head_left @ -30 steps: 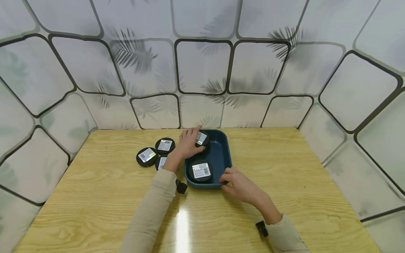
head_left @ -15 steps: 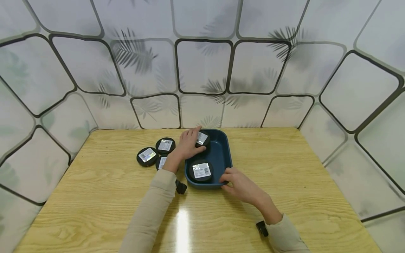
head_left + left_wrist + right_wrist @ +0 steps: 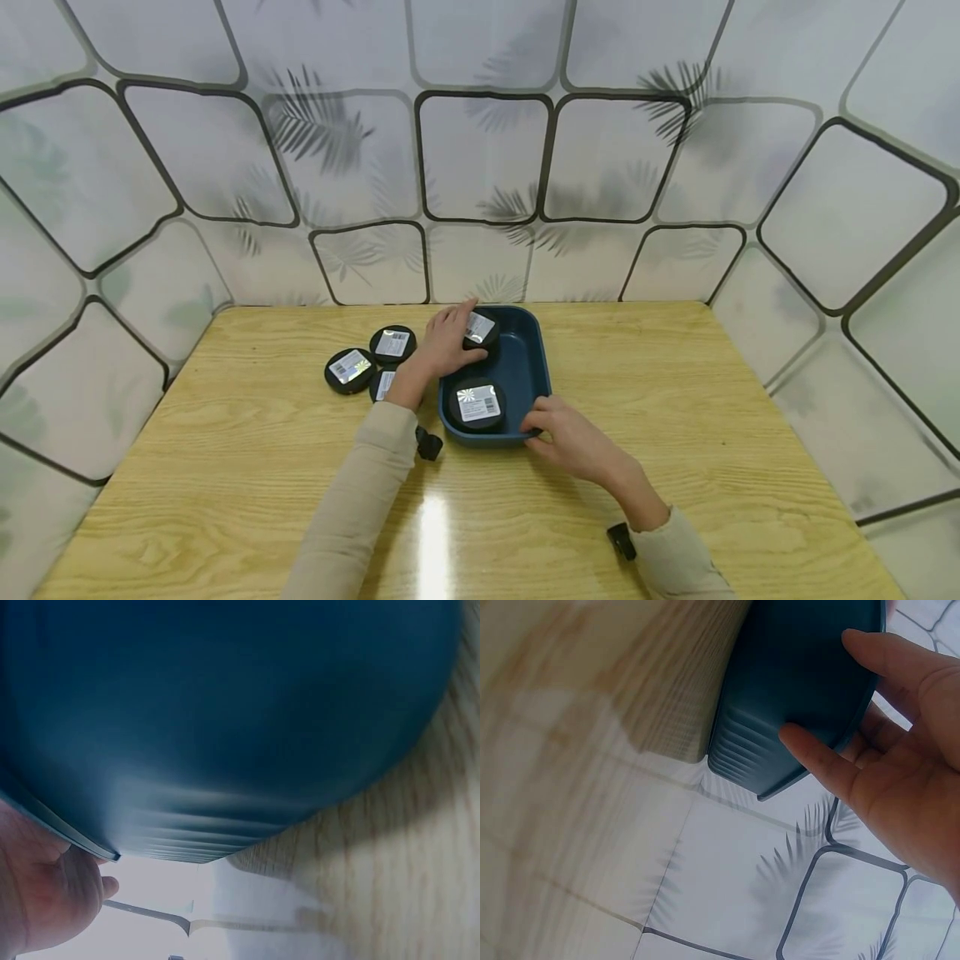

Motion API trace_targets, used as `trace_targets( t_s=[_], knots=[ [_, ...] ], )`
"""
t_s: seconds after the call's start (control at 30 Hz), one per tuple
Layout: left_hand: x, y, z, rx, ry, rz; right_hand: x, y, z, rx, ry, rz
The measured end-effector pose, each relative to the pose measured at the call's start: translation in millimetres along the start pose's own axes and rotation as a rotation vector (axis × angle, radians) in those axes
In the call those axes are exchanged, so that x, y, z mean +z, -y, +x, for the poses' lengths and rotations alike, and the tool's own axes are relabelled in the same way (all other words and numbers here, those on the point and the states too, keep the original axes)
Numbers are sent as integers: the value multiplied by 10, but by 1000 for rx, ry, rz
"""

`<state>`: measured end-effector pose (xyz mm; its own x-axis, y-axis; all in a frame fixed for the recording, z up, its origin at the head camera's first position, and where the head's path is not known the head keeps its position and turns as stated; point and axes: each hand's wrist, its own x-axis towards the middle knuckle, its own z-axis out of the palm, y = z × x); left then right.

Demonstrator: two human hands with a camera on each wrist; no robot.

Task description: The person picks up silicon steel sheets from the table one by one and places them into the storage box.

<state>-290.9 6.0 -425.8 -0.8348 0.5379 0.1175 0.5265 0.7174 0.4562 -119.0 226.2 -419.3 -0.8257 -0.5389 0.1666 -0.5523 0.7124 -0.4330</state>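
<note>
Five round black tins, each with a pale label on its upper face; one blue tray, rounded at the corners, set on a wood-grain surface (image 3: 645,375).

Item: blue tray (image 3: 519,362). Location: middle of the surface, near the back wall covering (image 3: 480,158). Ribbed outer wall, seen in both wrist views.

Item: far tin (image 3: 487,327). Location: far left part of the tray. Left hand (image 3: 448,340) laid over it, grip clamped on it, thumb at the near side and fingers beyond; undersides of the fingers hidden.

Item: near tin (image 3: 477,404). Location: near left corner of the tray, label up.

Item: right hand (image 3: 567,439). Grip clamped on the tray's rim at the near right corner.

Item: three loose tins (image 3: 349,371), grouped close together left of the tray; one partly covered by the left forearm.

Also: two beige sleeves (image 3: 352,500), with a black device at each wrist.
</note>
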Motion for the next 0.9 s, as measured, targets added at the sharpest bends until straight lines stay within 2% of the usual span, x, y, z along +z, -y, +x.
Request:
trace_targets(
  t_s=[0.27,0.4,0.57,0.8,0.9],
  knots=[
    [-3,-1,-2,-13,8,14,3,-10,-2,2,4,16],
    [1,-2,-10,-2,-9,2,-3,-6,-3,8,8,15],
    [-30,-15,-67,0,-28,-5,-3,4,-1,5,8,15],
    [-111,-13,-137,-40,9,8,-11,9,7,6,12,10],
    [-171,-29,-203,-47,4,15,-15,8,11,4,11,8]
  ],
)
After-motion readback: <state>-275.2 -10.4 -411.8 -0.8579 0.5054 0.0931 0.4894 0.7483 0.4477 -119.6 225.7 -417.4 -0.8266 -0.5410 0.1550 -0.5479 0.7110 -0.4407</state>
